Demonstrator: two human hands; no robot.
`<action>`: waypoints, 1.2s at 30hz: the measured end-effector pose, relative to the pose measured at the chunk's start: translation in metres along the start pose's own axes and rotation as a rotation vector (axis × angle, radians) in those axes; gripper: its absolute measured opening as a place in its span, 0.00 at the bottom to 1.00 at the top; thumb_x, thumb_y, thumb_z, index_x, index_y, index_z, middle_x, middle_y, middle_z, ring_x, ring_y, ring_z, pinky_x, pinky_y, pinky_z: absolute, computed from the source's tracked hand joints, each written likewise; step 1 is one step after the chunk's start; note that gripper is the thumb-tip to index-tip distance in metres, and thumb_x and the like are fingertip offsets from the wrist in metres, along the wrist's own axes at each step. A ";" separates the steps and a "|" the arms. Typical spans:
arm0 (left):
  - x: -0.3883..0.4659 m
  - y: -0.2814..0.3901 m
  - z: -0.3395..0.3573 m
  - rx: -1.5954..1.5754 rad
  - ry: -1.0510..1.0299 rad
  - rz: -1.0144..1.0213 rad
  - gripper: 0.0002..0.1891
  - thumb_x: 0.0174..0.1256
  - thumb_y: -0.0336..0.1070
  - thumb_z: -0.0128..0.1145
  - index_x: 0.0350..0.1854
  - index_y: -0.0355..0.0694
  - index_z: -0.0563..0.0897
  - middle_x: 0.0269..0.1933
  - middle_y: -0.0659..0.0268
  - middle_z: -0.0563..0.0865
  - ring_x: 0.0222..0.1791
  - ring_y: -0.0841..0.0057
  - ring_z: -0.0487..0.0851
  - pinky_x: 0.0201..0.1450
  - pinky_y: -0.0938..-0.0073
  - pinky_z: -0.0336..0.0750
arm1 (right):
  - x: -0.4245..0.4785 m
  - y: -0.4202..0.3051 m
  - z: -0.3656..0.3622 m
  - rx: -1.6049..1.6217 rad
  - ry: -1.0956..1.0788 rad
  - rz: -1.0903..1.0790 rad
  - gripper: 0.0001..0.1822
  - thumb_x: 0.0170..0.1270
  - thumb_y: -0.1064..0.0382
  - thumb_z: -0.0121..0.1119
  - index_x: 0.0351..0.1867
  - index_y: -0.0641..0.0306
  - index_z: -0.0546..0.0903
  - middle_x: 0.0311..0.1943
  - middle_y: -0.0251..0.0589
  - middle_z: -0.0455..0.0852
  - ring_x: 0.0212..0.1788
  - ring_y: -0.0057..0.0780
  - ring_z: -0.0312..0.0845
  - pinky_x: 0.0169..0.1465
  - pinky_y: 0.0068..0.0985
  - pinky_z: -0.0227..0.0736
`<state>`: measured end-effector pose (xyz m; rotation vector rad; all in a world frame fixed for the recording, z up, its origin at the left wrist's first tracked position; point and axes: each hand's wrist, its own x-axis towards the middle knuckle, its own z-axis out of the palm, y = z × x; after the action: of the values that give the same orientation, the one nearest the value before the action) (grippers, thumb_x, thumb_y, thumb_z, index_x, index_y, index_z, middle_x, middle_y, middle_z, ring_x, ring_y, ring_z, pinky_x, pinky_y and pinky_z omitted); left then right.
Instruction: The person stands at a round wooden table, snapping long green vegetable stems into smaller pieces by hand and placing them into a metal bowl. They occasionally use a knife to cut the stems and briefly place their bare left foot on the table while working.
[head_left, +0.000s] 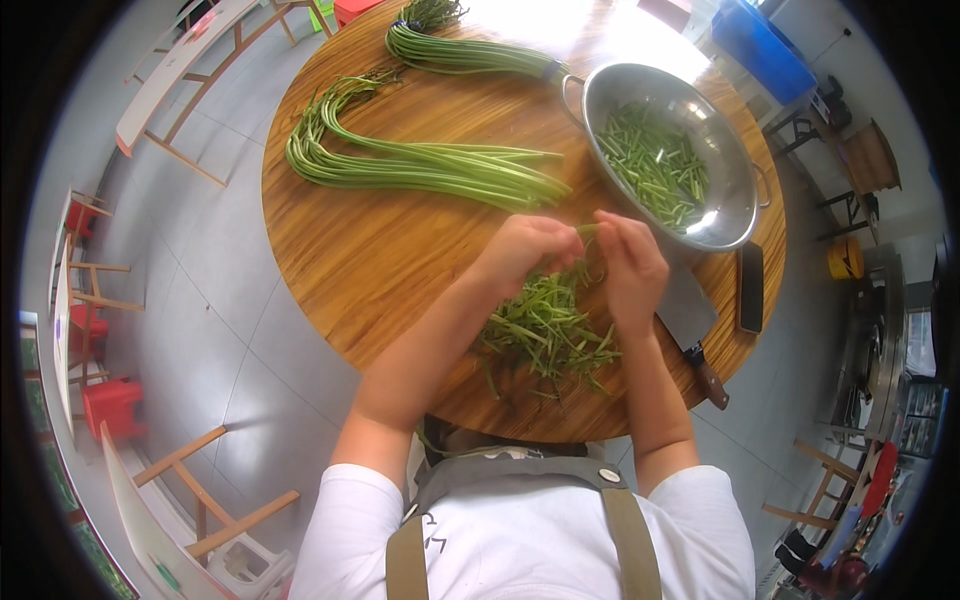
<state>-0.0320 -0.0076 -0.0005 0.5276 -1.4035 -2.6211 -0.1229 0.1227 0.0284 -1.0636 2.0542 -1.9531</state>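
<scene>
My left hand (529, 251) and my right hand (634, 259) are raised over the near side of a round wooden table (360, 255). Pinched between both sets of fingertips is a short green stem (588, 229), partly hidden by the fingers. A thin strip seems to dangle below it. Under my hands lies a loose heap of green strips and scraps (551, 322). Beyond my left hand, a bundle of long green vegetable stems (420, 165) lies bent double. Past my right hand, a two-handled stainless steel bowl (724, 180) holds cut stem pieces (652, 161).
A cleaver (686, 304) lies right of my right forearm, its wooden handle (709, 382) over the table edge. Beside it is a dark flat rectangular object (750, 285). A tied stem bundle (472, 56) lies at the back. A blue bin (761, 49) stands beyond the table.
</scene>
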 end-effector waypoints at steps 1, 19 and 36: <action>0.002 -0.002 0.000 0.015 0.028 0.004 0.09 0.66 0.36 0.56 0.33 0.36 0.83 0.28 0.69 0.82 0.26 0.84 0.76 0.27 0.83 0.68 | -0.004 0.003 0.004 -0.131 0.010 -0.217 0.11 0.58 0.70 0.65 0.42 0.68 0.83 0.28 0.32 0.80 0.29 0.19 0.75 0.30 0.15 0.69; -0.022 0.041 -0.007 -0.118 -0.102 -0.072 0.11 0.66 0.37 0.55 0.37 0.34 0.83 0.29 0.64 0.83 0.25 0.82 0.77 0.24 0.83 0.68 | 0.007 0.011 -0.011 -0.176 -0.133 -0.149 0.05 0.58 0.69 0.65 0.36 0.64 0.84 0.31 0.32 0.79 0.26 0.15 0.71 0.29 0.14 0.65; 0.004 0.019 0.018 0.126 -0.170 0.029 0.11 0.69 0.38 0.53 0.43 0.33 0.76 0.29 0.63 0.83 0.24 0.83 0.75 0.26 0.84 0.69 | 0.006 0.002 -0.009 0.380 -0.159 0.306 0.07 0.65 0.67 0.59 0.42 0.66 0.82 0.31 0.29 0.81 0.29 0.11 0.72 0.29 0.11 0.63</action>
<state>-0.0434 -0.0054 0.0229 0.3008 -1.6217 -2.6201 -0.1324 0.1268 0.0306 -0.7448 1.5686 -1.9223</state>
